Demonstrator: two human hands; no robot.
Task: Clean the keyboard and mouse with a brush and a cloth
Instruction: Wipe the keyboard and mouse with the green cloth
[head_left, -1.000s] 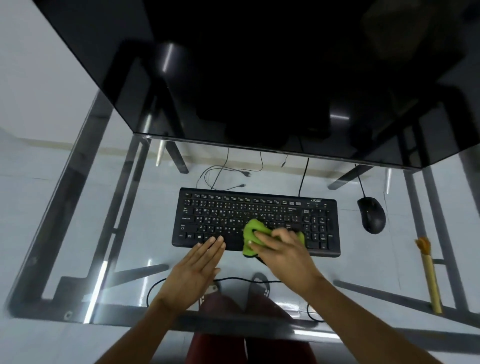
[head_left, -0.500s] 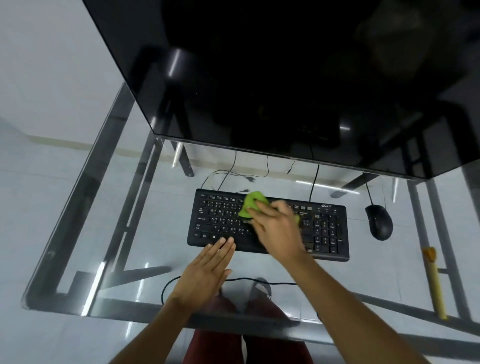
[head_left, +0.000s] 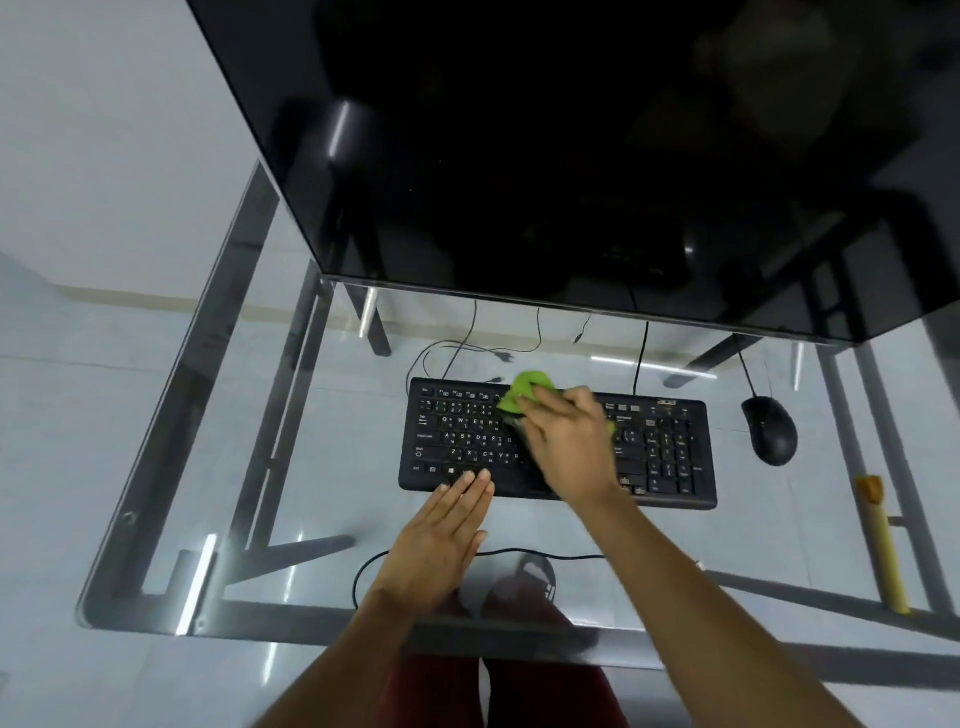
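A black keyboard (head_left: 457, 441) lies in the middle of the glass desk (head_left: 322, 457). My right hand (head_left: 569, 441) presses a green cloth (head_left: 527, 387) onto the keyboard's top rows, near the middle. The cloth sticks out past my fingertips and a little shows at the hand's right side. My left hand (head_left: 441, 535) lies flat with its fingers together, its fingertips on the keyboard's front edge. A black mouse (head_left: 769, 428) sits to the right of the keyboard. A brush (head_left: 883, 540) with a yellow handle and orange bristles lies at the desk's right side.
A large dark monitor (head_left: 571, 156) hangs over the back of the desk. Cables (head_left: 467, 348) trail behind the keyboard, and another cable runs under the glass near my legs. The desk's metal frame (head_left: 208, 364) shows through the glass.
My right hand has carried the cloth from the keyboard's front edge up to its top rows and slightly left. My left hand stays at the front edge. The camera has shifted.
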